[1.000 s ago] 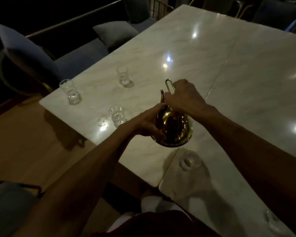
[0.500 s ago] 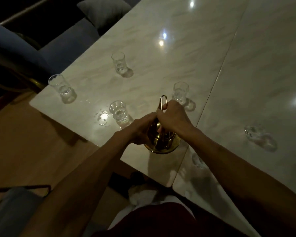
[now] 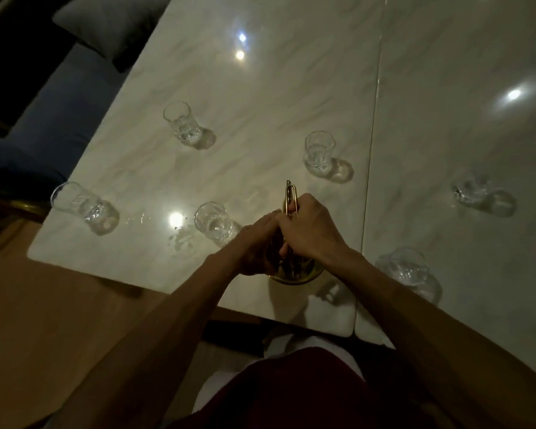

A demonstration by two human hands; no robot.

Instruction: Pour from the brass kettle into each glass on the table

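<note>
The brass kettle (image 3: 294, 275) sits near the front edge of the marble table (image 3: 260, 88), mostly hidden under my hands. My right hand (image 3: 310, 230) grips its thin upright handle from above. My left hand (image 3: 256, 246) is pressed against the kettle's left side. Several small clear glasses stand around it: one (image 3: 214, 222) just left of my left hand, one (image 3: 319, 151) beyond the kettle, one (image 3: 181, 123) at the far left, one (image 3: 81, 205) by the table's left edge, one (image 3: 410, 269) to the right, one (image 3: 477, 191) farther right.
A small wet patch (image 3: 180, 239) glistens on the table left of the nearest glass. A blue sofa (image 3: 53, 119) with a grey cushion (image 3: 112, 23) runs along the table's left side. A seam (image 3: 373, 150) divides the two table slabs. Wooden floor (image 3: 59, 320) lies below left.
The kettle has come down closer to the table's front edge, with both hands staying on it. The camera tipped downward, bringing more glasses at the right into view.
</note>
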